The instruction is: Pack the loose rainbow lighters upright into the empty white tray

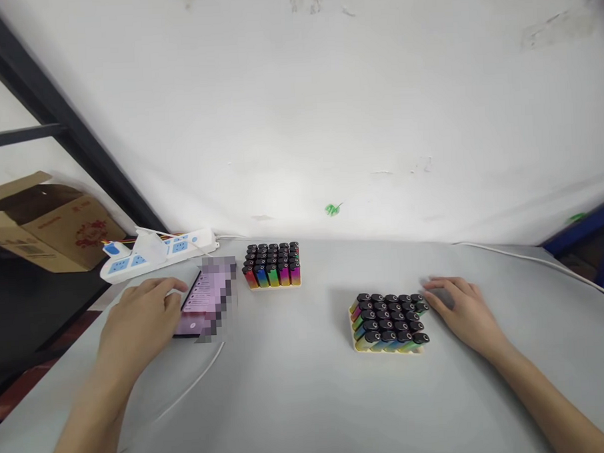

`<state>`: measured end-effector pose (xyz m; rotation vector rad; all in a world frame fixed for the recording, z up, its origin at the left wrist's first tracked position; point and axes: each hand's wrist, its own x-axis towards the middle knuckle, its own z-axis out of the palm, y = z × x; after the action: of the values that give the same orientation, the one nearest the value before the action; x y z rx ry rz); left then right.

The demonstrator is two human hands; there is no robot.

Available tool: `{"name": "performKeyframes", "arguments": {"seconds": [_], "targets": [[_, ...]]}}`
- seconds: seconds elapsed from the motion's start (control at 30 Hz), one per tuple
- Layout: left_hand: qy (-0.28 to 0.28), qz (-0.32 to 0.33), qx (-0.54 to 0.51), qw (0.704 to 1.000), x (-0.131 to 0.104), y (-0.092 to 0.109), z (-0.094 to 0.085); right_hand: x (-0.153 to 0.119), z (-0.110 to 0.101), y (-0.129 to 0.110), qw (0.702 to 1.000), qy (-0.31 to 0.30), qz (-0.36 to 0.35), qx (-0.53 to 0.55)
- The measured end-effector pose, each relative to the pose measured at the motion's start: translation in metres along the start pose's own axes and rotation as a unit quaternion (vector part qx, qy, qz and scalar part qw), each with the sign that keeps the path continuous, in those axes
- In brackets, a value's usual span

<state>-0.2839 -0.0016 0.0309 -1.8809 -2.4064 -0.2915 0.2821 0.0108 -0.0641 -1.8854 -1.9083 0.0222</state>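
My left hand (143,320) is at the left edge of a phone (202,301) with a lit screen, its fingers bent and apart, holding nothing. Several colourful lighters with black tops (272,264) stand in rows in a pale tray near the wall. A second group of lighters (389,321) stands in another pale tray, right of the middle, some tilted at its right side. Close to that side, my right hand (460,313) lies on the table with its fingers apart; its thumb is near the back right lighter.
A white power strip (158,254) with plugs lies at the back left, beside an open cardboard box (52,224). White cables run on the grey table (289,400). A wall (297,120) rises behind it; a blue frame (603,240) stands at the right.
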Motion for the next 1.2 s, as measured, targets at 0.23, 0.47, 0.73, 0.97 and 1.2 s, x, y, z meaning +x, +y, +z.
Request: {"name": "performKeyframes", "arguments": {"seconds": [0.23, 0.47, 0.73, 0.97, 1.2], "targets": [[-0.025, 0.051, 0.020, 0.998, -0.034, -0.006, 0.007, 0.000, 0.001, 0.002, 1.000, -0.001, -0.004, -0.008], [0.012, 0.043, 0.027, 0.999, -0.060, -0.006, 0.012, -0.001, -0.001, 0.002, 1.000, 0.001, 0.003, -0.006], [-0.003, 0.062, 0.041, 0.997, -0.066, -0.008, 0.010, 0.000, 0.001, 0.004, 1.000, 0.004, 0.003, -0.005], [-0.010, 0.067, 0.045, 0.997, -0.067, -0.009, 0.012, 0.000, 0.000, 0.003, 1.000, 0.004, 0.003, -0.003], [-0.028, 0.065, 0.068, 0.995, -0.066, -0.004, 0.014, 0.000, 0.002, 0.006, 1.000, 0.005, 0.000, -0.004]]}}
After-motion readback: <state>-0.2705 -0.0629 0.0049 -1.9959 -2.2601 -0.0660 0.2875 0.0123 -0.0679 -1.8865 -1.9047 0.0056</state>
